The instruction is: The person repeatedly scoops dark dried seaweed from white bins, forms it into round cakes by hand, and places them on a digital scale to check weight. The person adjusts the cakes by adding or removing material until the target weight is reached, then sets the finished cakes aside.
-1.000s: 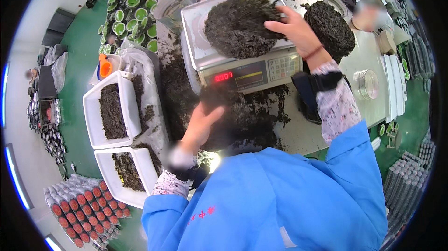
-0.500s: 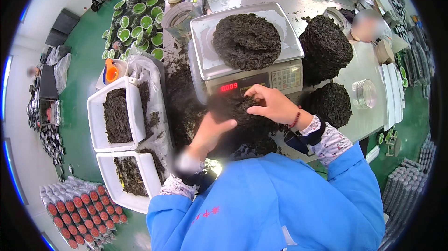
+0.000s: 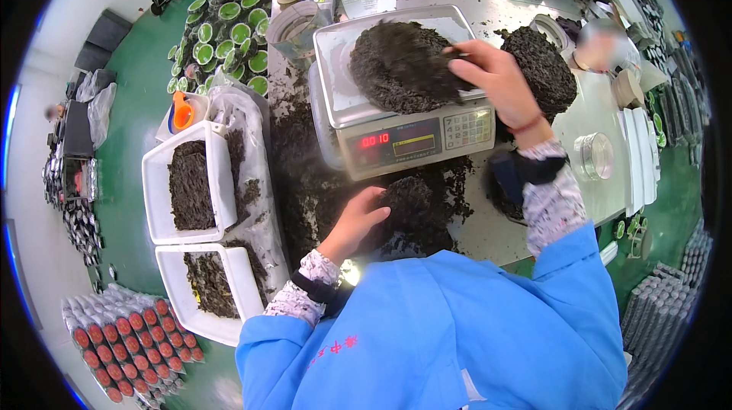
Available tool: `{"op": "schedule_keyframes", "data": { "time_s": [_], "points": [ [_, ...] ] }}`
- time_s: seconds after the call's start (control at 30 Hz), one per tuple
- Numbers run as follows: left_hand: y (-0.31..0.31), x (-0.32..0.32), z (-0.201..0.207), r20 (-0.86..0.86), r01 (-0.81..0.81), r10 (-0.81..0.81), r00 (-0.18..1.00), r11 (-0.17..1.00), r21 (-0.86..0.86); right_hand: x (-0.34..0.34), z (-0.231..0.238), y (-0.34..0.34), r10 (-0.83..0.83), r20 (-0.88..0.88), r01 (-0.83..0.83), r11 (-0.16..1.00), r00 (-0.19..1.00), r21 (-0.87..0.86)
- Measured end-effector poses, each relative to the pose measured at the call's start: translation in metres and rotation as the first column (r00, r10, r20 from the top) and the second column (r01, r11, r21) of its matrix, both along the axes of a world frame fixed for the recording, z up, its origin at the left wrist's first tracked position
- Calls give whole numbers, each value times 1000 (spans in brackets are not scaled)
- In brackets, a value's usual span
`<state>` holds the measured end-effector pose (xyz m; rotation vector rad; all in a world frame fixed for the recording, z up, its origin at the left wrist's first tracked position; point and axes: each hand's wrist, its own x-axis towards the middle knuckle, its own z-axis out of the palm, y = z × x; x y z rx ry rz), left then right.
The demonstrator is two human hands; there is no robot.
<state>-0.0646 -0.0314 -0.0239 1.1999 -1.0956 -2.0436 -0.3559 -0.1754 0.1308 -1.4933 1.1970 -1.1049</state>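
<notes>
My right hand (image 3: 499,78) reaches over the scale pan (image 3: 334,105), fingers closed on a motion-blurred clump of dark, flaky dried seaweed (image 3: 442,78). Below it on the pan lies a round, dark seaweed cake (image 3: 374,67). The electronic scale (image 3: 415,145) shows a lit red display and a keypad. In front of the scale, my left hand (image 3: 352,225) has thumb and forefinger against another dark clump (image 3: 409,195); its other fingers are hidden. A loose seaweed heap (image 3: 415,238) lies beneath that clump.
Round seaweed stacks (image 3: 540,67) stand right of the scale, near a clear round container (image 3: 595,155). Two white bins (image 3: 223,181) with dark flakes sit at left by a plastic sheet (image 3: 259,212). A person (image 3: 606,48) is at the far right. Green-ended packs (image 3: 229,33) stand behind left.
My right hand has moved from in front of the scale up over the pan with a clump. My left hand has shifted slightly down and right. The display reading has changed.
</notes>
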Motion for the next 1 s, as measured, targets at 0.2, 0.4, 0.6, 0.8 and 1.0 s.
{"op": "schedule_keyframes", "data": {
  "time_s": [0.2, 0.4, 0.6, 0.8, 1.0],
  "points": [
    [-1, -1, 21, 126, -45, 68, 990, 983, -177, 41, -31, -6, -373, -530, -2, 816, 761, -578],
    [5, 2, 16, 180, 152, -121, 976, 973, -174, 47, -35, 57, 8, -546, -238, 906, 837, -351],
    [12, -5, 12, 353, 248, -147, 924, 933, -261, 23, -37, 40, -234, -697, -158, 880, 678, -449],
    [34, 44, -20, 406, 72, 13, 914, 978, -194, 24, -65, -5, -170, -928, -378, 877, 332, -297],
    [69, 95, -95, 808, 138, 299, 507, 898, -418, 11, -90, 4, -304, -894, -474, 766, 329, -435]
  ]
}}
